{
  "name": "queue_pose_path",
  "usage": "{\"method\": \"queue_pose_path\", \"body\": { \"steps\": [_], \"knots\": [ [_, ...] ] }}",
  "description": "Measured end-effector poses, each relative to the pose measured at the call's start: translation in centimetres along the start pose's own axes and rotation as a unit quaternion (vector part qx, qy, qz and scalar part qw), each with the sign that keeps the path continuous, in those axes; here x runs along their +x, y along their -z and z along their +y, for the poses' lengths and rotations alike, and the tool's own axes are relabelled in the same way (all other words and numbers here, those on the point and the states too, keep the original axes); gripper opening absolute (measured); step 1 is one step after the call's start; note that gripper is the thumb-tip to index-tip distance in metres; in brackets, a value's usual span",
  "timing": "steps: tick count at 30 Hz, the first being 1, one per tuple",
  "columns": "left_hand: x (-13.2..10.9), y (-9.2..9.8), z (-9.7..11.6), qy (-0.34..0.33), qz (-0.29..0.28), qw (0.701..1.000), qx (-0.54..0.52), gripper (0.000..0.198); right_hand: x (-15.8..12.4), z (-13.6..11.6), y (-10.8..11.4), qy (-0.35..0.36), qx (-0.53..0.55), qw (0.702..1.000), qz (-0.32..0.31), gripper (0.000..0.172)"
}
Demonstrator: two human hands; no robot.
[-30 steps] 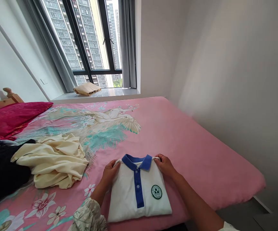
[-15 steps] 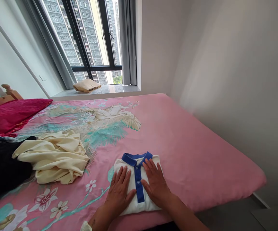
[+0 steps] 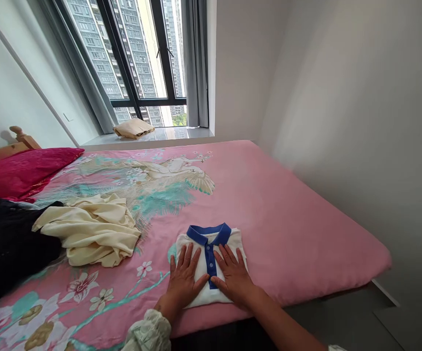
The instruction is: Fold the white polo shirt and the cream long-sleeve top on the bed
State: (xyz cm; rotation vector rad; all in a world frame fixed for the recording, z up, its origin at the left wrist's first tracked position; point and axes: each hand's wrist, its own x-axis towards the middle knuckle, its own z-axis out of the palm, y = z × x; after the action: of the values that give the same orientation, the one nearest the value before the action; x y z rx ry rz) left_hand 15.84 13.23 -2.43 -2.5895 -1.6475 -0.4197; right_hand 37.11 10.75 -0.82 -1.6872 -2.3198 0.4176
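A white polo shirt (image 3: 204, 295) with a blue collar and blue button strip lies folded into a compact rectangle near the front edge of the bed, collar pointing away from me. Flat on its left half rests my left hand (image 3: 184, 277), fingers spread. My right hand (image 3: 233, 277) lies flat on the right half, its fingers also spread, below the collar. The two thumbs nearly meet over the button strip. Neither hand grips the cloth.
The pink flowered bedsheet (image 3: 277, 209) covers the bed. To the left are a crumpled cream garment (image 3: 94, 231), a black garment (image 3: 9, 243) and a magenta pillow (image 3: 24, 170). A folded beige cloth (image 3: 133, 128) sits on the windowsill.
My right hand has slid down off the collar toward the shirt's middle. My left hand stays flat on the shirt. The camera view has shifted slightly.
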Motion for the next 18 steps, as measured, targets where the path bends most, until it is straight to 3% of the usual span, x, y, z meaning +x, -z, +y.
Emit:
{"method": "queue_pose_path", "body": {
  "steps": [5,7,11,14,18],
  "knots": [
    [-0.5,0.4,0.6,0.002,-0.008,1.0,0.012,0.06,-0.5,-0.3,0.4,-0.024,0.003,0.999,-0.027,0.073],
    [-1.3,1.0,0.8,-0.035,0.009,0.999,0.026,0.055,-1.4,-0.6,0.8,-0.014,-0.008,1.0,-0.015,0.069],
    [-3.0,2.1,0.3,-0.16,0.0,0.986,0.036,0.056,-3.9,-0.2,1.1,0.076,-0.006,0.996,-0.035,0.062],
    [-3.8,3.7,0.0,-0.179,-0.018,0.983,0.031,0.058,-5.4,0.3,1.4,0.087,-0.013,0.995,-0.045,0.064],
    [-4.7,5.7,1.8,-0.214,-0.06,0.975,0.003,0.072,-6.7,0.1,1.3,0.122,-0.027,0.992,-0.022,0.073]
  ]
}}
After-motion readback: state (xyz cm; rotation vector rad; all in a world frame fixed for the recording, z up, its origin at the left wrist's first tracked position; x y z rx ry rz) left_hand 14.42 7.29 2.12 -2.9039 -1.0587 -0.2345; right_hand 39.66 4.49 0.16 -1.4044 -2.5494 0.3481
